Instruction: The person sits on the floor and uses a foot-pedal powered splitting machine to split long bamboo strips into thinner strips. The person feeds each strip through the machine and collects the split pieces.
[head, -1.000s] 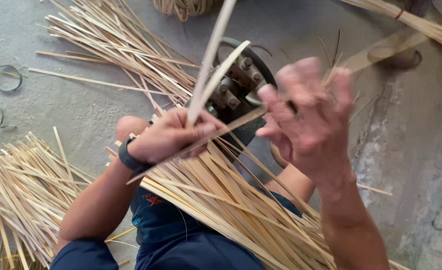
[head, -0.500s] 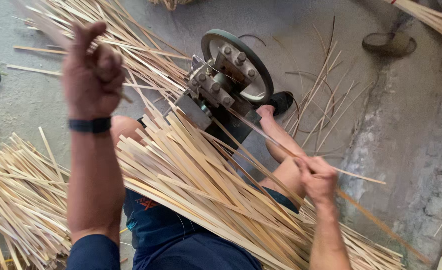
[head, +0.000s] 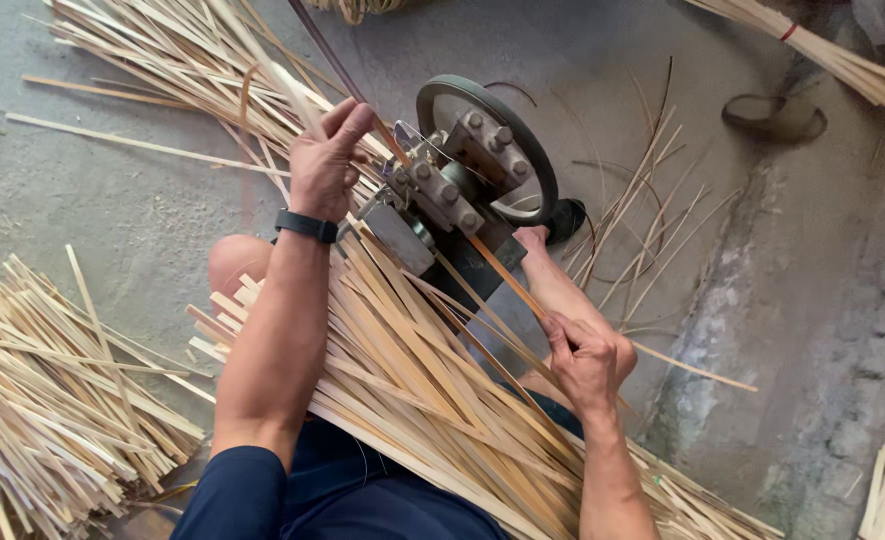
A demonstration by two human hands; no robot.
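A small metal machine (head: 452, 185) with a round wheel (head: 487, 125) stands on the concrete floor in front of me. My left hand (head: 327, 160), a black band on its wrist, reaches beside the machine's left end and pinches a thin bamboo strip (head: 327, 50) that runs up and away. My right hand (head: 587, 360) grips another bamboo strip (head: 507, 280) that leads into the machine. A thick sheaf of bamboo strips (head: 412, 390) lies across my lap under both arms.
More bamboo strips are heaped at the left (head: 52, 420) and behind the machine (head: 182, 60). Thin slivers (head: 642, 210) fan out to the machine's right. A tied bundle (head: 812, 50) lies top right, a sandal (head: 772, 115) nearby, and a rough wall (head: 842, 330) rises on the right.
My left hand has dropped from up high down to the machine's left end. My right hand stays low on its strip, with that strip now led into the machine.
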